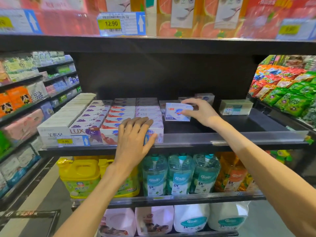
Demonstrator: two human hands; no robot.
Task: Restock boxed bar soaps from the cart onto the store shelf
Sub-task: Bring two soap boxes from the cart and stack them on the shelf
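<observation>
On the middle shelf, right hand (200, 111) pinching a white-and-blue soap box (177, 112), thumb on the printed front face, fingers curled over the top back edge. Grip narrow, clamped on that box. Box upright, label facing out, base at the dark shelf board (239, 132), just right of the packed rows and apart from them by a sliver of bare board.

Left hand (135, 134) flat and relaxed, fingers straight and spread over the front boxes of the rows, palm draped down the shelf lip; grip wide, nothing held, only resting on the pink-white soap boxes (148, 115) and the red-and-white soap boxes (119, 115) beside them.

Further left, a row of purple LUX boxes (90, 120), then a row of plain cream boxes (68, 117) at the end. Blue-and-yellow price tag (73, 140) clipped to the shelf edge below them.

Behind the held box, a few more boxes at the back, partly hidden by the hand. Off to the right, well apart, a pale box (236, 107) alone on the board.

Above, upper shelf with a 12.90 price tag (119, 23) and blurred orange-pink cartons (188, 16). Below, yellow detergent jugs (80, 177), clear teal-capped bottles (179, 175), orange bottles (234, 175); lower again, white and pinkish jugs (191, 218). Bottom left corner, dark frame, possibly the cart, too blurred to tell.
</observation>
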